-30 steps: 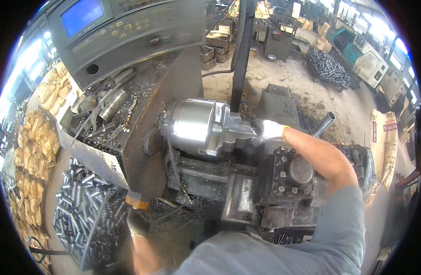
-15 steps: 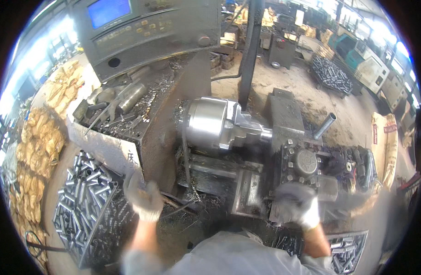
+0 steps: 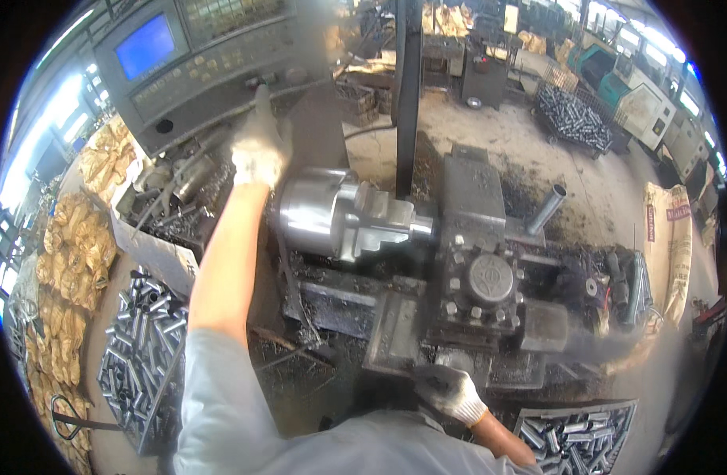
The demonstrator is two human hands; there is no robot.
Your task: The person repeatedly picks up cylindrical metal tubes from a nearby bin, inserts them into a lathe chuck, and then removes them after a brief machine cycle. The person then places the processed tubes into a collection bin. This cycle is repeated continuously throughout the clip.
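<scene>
My left hand (image 3: 260, 150), in a whitish work glove, is raised at the lower edge of the control panel (image 3: 209, 79). It is blurred, with a finger stretched up toward the buttons and nothing visible in it. A shiny metal lathe chuck (image 3: 312, 212) with stepped jaws sits just right of that forearm. My right hand (image 3: 451, 392), its glove dark with grime over the fingers, hangs low by the front edge of the tool carriage (image 3: 478, 364). Its fingers are loosely bent and hold nothing I can see. Above it stands the bolted tool post (image 3: 490, 279).
Bins of cut metal tubes stand at lower left (image 3: 142, 348) and lower right (image 3: 581, 435). A metal tube (image 3: 547, 210) juts up behind the tool post. Tools and shavings fill a tray (image 3: 169, 194) under the panel. Brown sacks (image 3: 74, 245) are stacked along the left.
My left hand has gone up from beside the left tube bin to the control panel. My right hand has dropped from the tool post to the carriage's front edge. The view has shifted.
</scene>
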